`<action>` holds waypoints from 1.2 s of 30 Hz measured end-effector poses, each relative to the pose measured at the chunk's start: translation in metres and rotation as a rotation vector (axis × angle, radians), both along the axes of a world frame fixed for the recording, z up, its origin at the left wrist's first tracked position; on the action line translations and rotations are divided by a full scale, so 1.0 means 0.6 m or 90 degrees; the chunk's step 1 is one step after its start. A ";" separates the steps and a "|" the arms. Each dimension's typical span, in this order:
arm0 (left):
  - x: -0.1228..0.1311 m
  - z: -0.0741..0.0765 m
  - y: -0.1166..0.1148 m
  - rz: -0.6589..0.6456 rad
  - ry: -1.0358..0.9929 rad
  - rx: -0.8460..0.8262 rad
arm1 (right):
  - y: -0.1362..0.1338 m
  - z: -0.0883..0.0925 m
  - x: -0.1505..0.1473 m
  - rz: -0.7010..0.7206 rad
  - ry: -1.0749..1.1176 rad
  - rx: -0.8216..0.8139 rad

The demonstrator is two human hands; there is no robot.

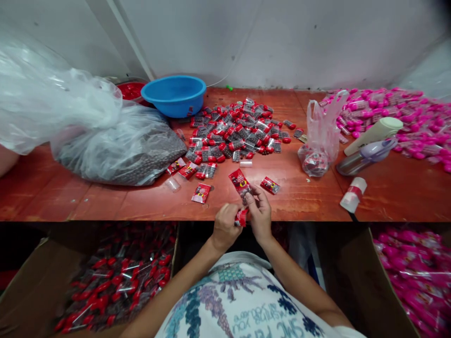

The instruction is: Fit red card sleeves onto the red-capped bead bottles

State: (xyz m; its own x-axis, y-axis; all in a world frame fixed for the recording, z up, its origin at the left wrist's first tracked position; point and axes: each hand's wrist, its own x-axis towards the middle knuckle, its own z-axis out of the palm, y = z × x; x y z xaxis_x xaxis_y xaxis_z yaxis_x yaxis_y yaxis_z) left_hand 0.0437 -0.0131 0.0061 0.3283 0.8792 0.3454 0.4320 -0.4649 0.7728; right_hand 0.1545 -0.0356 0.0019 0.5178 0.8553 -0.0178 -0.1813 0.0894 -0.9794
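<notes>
My right hand [261,213] pinches a red printed label [240,182] with a yellow and black picture between thumb and fingers, held upright over the table's front edge. My left hand [224,227] is closed on a small red item [241,218] just below it; most of that item is hidden, so I cannot tell its kind. The two hands nearly touch. Similar red labels lie nearby, one on the right [270,185] and one on the left [201,193]. Behind them spreads a pile of small clear containers with red caps [236,131] and dark contents.
A plastic bag of dark beads [123,150] lies at left beside a blue basin [174,96]. On the right are a small bag [320,141], two bottles [373,136] [366,157], a roll [353,195] and pink items [384,117]. Boxes of red-capped [120,281] and pink pieces [419,277] stand below.
</notes>
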 end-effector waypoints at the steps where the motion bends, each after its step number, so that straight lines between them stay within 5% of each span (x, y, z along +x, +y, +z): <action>1: -0.001 0.004 0.003 0.020 -0.043 -0.038 | 0.000 0.003 0.003 0.010 0.010 -0.002; 5: -0.014 0.034 0.042 0.135 -0.248 -0.234 | -0.004 0.008 0.007 0.061 0.063 -0.010; 10: -0.016 0.061 0.067 0.115 -0.379 -0.379 | -0.007 0.010 -0.009 0.102 0.102 -0.002; 19: -0.024 0.062 0.049 0.067 -0.444 -0.435 | -0.009 0.011 -0.009 0.090 0.021 -0.004; 23: -0.024 0.060 0.045 0.029 -0.452 -0.478 | -0.007 0.022 -0.006 0.154 0.120 -0.022; 28: -0.020 0.051 0.045 0.075 -0.491 -0.493 | -0.009 0.019 -0.010 0.121 0.091 -0.001; 33: -0.032 0.052 0.059 0.105 -0.480 -0.440 | -0.007 0.012 0.003 0.229 0.136 -0.002; 36: -0.036 0.055 0.065 0.115 -0.472 -0.431 | -0.002 0.006 0.007 0.218 0.144 0.009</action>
